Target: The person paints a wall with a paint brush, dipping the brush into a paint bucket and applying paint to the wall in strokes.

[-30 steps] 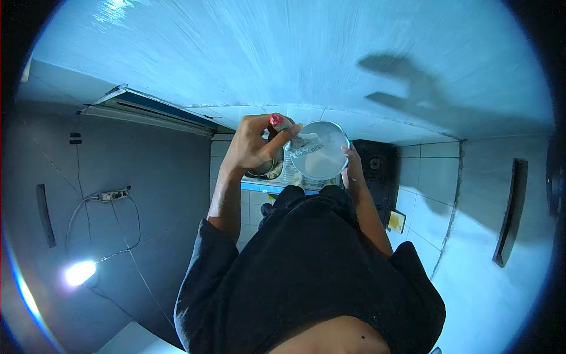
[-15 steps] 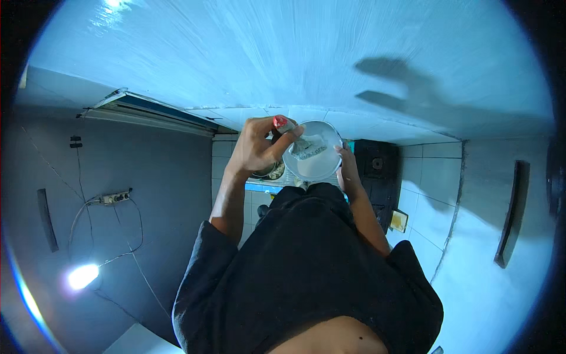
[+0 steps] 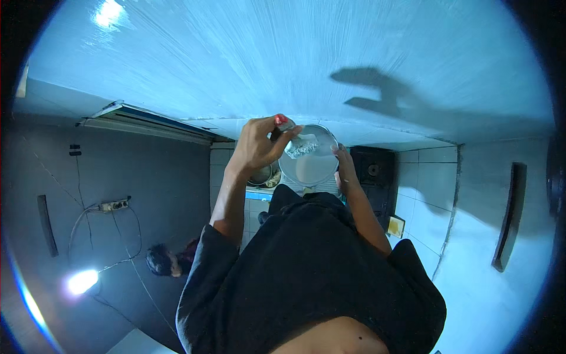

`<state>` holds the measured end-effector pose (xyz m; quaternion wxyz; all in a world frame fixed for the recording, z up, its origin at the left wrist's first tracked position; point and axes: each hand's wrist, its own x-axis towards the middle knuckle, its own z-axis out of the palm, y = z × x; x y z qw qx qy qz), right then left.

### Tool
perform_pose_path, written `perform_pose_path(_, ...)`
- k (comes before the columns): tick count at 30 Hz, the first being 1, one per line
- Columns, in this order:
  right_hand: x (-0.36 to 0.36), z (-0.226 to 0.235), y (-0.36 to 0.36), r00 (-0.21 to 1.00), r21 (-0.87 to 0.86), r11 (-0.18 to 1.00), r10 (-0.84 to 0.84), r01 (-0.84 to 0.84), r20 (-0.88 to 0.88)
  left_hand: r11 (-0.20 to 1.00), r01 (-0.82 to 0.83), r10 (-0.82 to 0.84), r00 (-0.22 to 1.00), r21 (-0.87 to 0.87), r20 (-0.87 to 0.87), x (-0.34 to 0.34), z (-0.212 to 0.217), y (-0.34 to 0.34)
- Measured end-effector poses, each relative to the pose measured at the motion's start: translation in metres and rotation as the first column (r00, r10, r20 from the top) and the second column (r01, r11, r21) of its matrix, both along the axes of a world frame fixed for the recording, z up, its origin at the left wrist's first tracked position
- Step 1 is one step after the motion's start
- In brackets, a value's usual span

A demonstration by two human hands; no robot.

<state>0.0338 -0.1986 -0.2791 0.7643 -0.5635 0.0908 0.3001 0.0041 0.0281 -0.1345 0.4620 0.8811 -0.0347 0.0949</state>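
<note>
In front of my body is a round whitish bucket (image 3: pixel 311 172) with pale paint inside. My right hand (image 3: pixel 345 165) grips its right rim, with the thumb over the edge. Pinched in my left hand (image 3: pixel 254 147) is a paintbrush (image 3: pixel 303 147) with a red-tipped handle. Its bristles, coated in white paint, are over the bucket's opening at the far left side; whether they touch the wall of the bucket I cannot tell. Beyond stands a pale wall (image 3: pixel 236 65) covered in brush strokes, with an arm's shadow on it.
Below lies a black stove (image 3: pixel 372 171) on the right, and a metal pot (image 3: pixel 262 174) sits left of the bucket. A person (image 3: pixel 162 259) is at the lower left, near a bright lamp (image 3: pixel 82 281) and a power strip (image 3: pixel 114 205). A window frame (image 3: pixel 147 121) juts out at left.
The brush's bristles have shifted up and left within the bucket's opening. My hands and the bucket have moved slightly left. A person has come into view at the lower left.
</note>
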Motion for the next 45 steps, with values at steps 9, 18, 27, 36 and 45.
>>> perform_pose_path(9,0.000,0.010,0.008,1.000,-0.002,1.000,-0.024,0.024,0.000,0.987,0.159,-0.158,0.985,0.002,-0.074,0.019,-0.019,0.002)
perform_pose_path(18,-0.013,0.004,-0.001,0.976,0.119,0.987,-0.131,0.111,0.174,0.965,0.253,-0.252,0.968,-0.067,0.023,0.042,-0.014,-0.006)
perform_pose_path(27,-0.009,0.019,-0.021,0.979,0.038,0.978,-0.204,0.204,0.016,0.920,0.392,-0.393,0.919,0.022,0.019,0.072,-0.006,-0.038)
perform_pose_path(36,-0.017,0.001,-0.049,0.917,0.136,0.916,-0.390,0.377,0.083,0.864,0.500,-0.502,0.864,0.066,0.037,0.085,-0.009,-0.081)
perform_pose_path(45,-0.031,0.034,-0.053,0.839,-0.098,0.928,-0.277,0.361,0.469,0.829,0.550,-0.559,0.820,0.102,0.121,0.090,-0.006,-0.085)
